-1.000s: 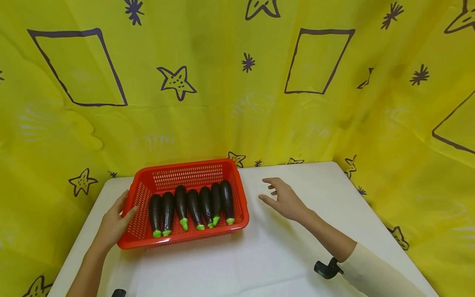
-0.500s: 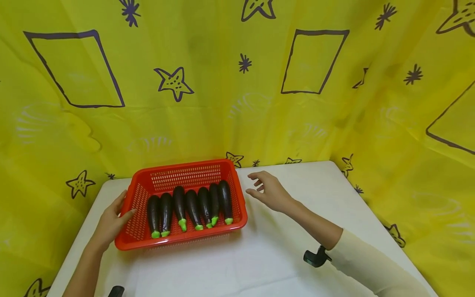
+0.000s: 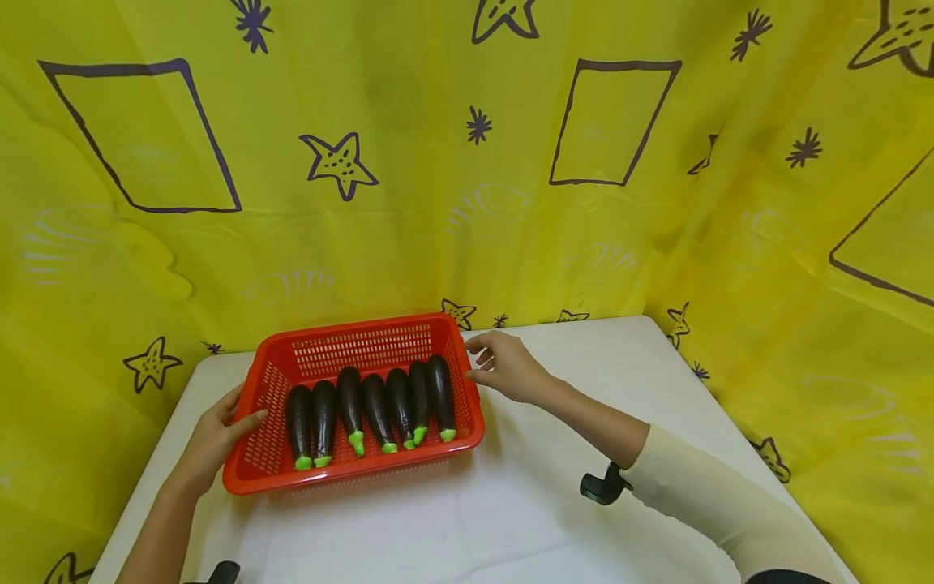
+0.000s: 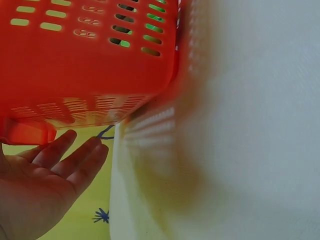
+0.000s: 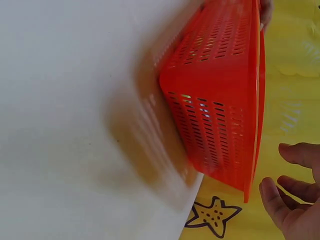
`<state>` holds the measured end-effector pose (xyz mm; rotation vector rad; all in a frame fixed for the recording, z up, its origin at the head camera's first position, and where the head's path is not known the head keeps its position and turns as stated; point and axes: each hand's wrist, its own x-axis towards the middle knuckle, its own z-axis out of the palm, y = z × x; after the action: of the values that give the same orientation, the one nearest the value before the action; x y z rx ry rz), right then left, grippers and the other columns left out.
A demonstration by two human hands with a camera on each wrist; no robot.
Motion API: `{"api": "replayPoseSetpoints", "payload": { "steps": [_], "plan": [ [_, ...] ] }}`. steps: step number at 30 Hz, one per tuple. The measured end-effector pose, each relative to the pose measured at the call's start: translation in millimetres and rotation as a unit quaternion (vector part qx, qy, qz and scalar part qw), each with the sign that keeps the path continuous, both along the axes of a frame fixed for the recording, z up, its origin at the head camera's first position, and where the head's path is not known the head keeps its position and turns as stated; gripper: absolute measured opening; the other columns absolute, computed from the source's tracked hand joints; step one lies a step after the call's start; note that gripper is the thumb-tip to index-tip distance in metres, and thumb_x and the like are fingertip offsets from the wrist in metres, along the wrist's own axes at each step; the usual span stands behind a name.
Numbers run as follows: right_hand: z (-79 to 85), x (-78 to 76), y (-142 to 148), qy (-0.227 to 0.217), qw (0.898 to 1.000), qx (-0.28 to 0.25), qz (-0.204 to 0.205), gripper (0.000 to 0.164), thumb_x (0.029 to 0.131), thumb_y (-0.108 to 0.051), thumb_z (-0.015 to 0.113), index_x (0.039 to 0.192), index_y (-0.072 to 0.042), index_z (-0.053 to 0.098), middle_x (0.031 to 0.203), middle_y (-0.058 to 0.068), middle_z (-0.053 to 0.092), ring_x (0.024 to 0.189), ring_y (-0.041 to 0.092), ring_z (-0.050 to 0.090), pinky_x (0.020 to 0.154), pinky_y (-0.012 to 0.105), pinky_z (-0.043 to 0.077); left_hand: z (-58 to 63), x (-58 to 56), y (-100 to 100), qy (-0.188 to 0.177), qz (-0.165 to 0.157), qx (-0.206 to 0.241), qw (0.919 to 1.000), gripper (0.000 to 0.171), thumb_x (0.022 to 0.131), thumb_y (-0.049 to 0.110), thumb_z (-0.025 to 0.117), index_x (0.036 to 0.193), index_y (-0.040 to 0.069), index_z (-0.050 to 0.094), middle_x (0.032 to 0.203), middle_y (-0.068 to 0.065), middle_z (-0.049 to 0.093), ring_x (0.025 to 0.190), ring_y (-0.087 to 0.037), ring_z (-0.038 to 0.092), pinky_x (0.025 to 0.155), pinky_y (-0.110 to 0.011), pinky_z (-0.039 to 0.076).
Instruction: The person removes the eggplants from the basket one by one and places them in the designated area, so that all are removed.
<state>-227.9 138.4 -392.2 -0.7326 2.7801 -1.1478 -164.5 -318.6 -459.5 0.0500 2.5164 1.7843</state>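
A red plastic basket [image 3: 350, 474] with slotted walls stands on the white table. Inside lies a row of several dark eggplants [image 3: 376, 410], their green stem ends toward the near side. My left hand [image 3: 212, 442] holds the basket's left rim, thumb over the inside and fingers outside; in the left wrist view those fingers [image 4: 82, 162] reach beneath the rim's lip. At the basket's right end, my right hand [image 3: 511, 369] hovers with bent, parted fingers. The right wrist view shows a gap between this hand [image 5: 297, 200] and the rim.
White cloth on the table [image 3: 511, 519] stretches in front of the basket and to its right. A yellow curtain [image 3: 409, 235] with drawn stars and frames hangs close behind the table and along its sides. Black wrist mounts [image 3: 606, 485] sit on the forearms.
My right hand has moved left, from well right of the basket to beside its right rim. The left hand stays at the left rim. The whole view has shifted slightly.
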Motion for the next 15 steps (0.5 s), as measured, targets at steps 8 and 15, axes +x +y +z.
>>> {"api": "replayPoseSetpoints", "payload": {
  "steps": [8,15],
  "plan": [
    [12.4,-7.2,-20,-0.021,0.999,0.029,0.003,0.043,0.09,-0.004,0.081,0.127,0.011,0.067,0.119,0.021,0.07,0.093,0.026,0.068,0.073,0.027,0.06,-2.7,-1.8,-3,-0.032,-0.003,0.028,0.9991,0.071,0.107,0.018,0.058,0.161,-0.009,0.02,0.125,-0.01,0.064,0.091,-0.008,0.071,0.076,-0.032,0.063],
    [20.3,-13.5,-37,-0.035,0.997,0.069,0.003,0.045,0.091,-0.007,0.081,0.129,0.011,0.067,0.109,0.021,0.072,0.081,0.019,0.064,0.068,0.026,0.057,-4.3,-1.3,-3,-0.026,-0.009,0.02,0.9994,0.069,0.107,0.017,0.057,0.16,-0.01,0.021,0.127,-0.015,0.063,0.091,-0.008,0.07,0.076,-0.031,0.063]
  ]
}}
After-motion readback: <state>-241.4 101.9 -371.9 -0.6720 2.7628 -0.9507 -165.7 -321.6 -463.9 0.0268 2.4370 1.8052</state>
